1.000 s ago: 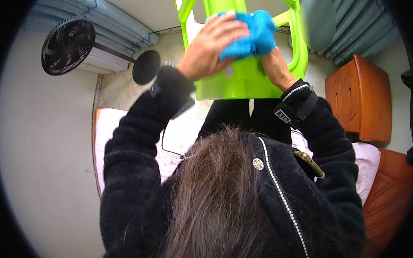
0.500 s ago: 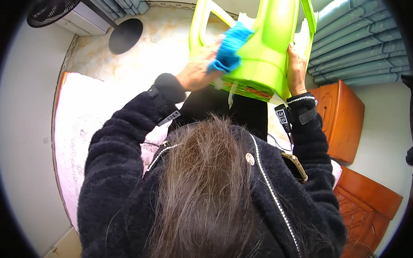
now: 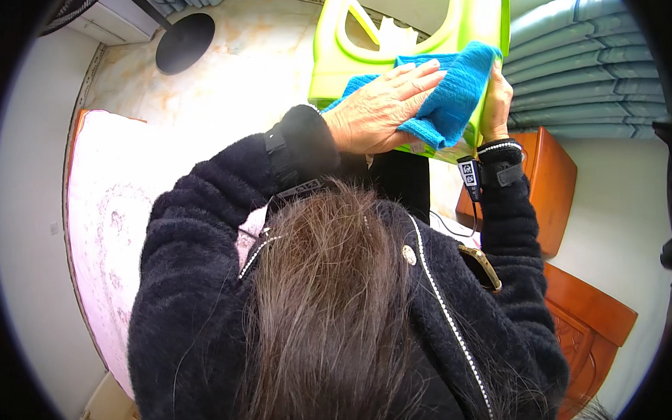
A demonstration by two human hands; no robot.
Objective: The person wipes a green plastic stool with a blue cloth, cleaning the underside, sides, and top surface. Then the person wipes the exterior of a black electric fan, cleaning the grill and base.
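Observation:
A bright green plastic stool (image 3: 471, 16) is tilted up in front of me, with one panel turned toward me. Across that panel lies a blue cloth (image 3: 459, 93), bunched and folded toward its right end. My left hand (image 3: 383, 108) presses the cloth against the plastic, fingers stretched over it and part of the cloth beneath the palm. At the stool's right edge, my right hand (image 3: 497, 104) grips the side, its thumb up by the cloth's corner. Some of its fingers are hidden behind the stool.
A bed with a pale pink cover (image 3: 118, 210) stands on the left. Beyond it is a fan's round black base (image 3: 186, 43). At right are blue-grey curtains (image 3: 582, 61), a wooden cabinet (image 3: 554, 191) and a carved wooden panel (image 3: 588, 327). A phone (image 3: 480, 268) sits at my jacket.
My left hand has slid to the right with the cloth, which is now spread wider over the panel. The stool has turned, showing its opening more squarely. My right hand still holds its right side.

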